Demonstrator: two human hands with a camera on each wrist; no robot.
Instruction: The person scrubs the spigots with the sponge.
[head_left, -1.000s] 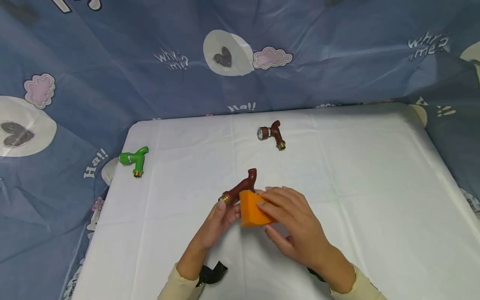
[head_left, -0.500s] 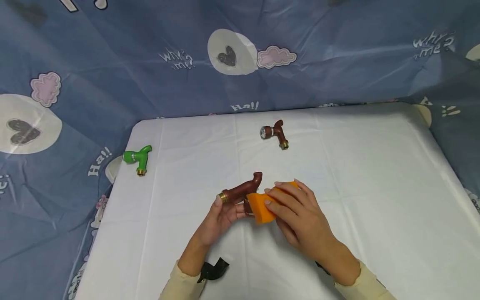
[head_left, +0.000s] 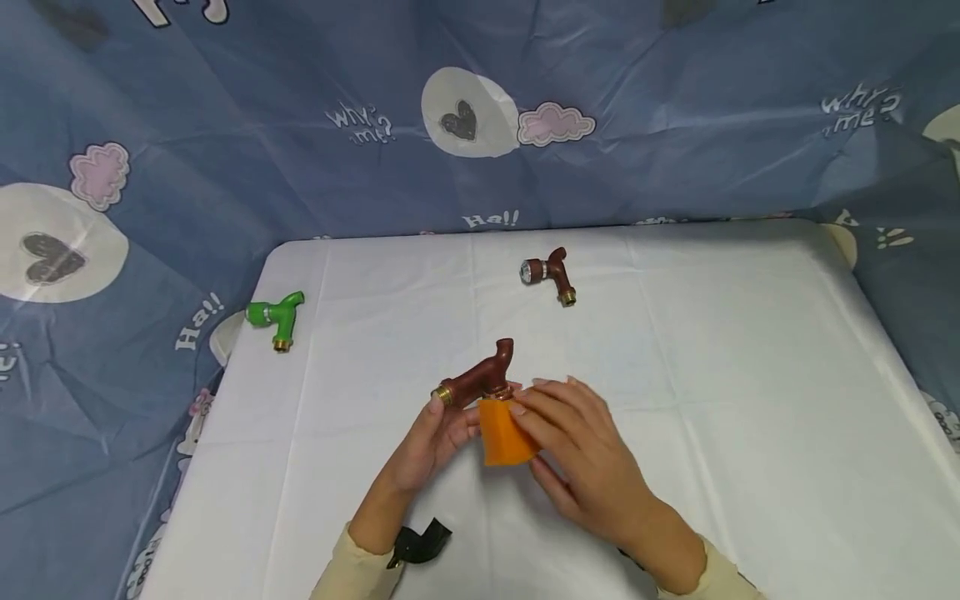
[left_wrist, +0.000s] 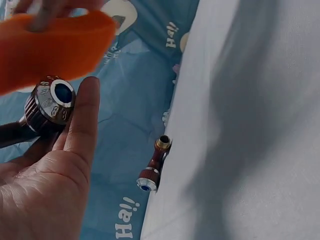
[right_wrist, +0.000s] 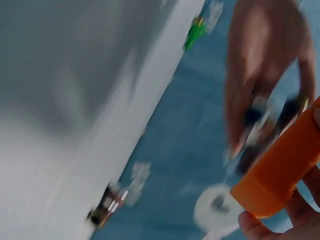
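Note:
My left hand (head_left: 423,454) holds a brown tap (head_left: 472,382) above the table, with the thumb by its brass threaded end and the spout pointing up. Its ribbed knob with a silver face (left_wrist: 59,95) shows in the left wrist view. An orange sponge (head_left: 504,433) is pinched by the fingers of my right hand (head_left: 592,458). In the head view the sponge covers the knob; in the left wrist view its lower edge meets the knob's rim, though firm contact is hard to tell. The right wrist view is blurred around the tap.
Another brown tap (head_left: 557,268) lies at the back of the white-covered table (head_left: 750,375). Toward the left edge lies a green tap (head_left: 281,318). A patterned blue cloth (head_left: 637,167) hangs behind the table. A black strap end (head_left: 422,543) sticks out from my left wrist.
The sponge moved right, partly uncovering the knob, then came back left and lower over it. The held tap shifted and tilted slightly. Both other taps stayed in place.

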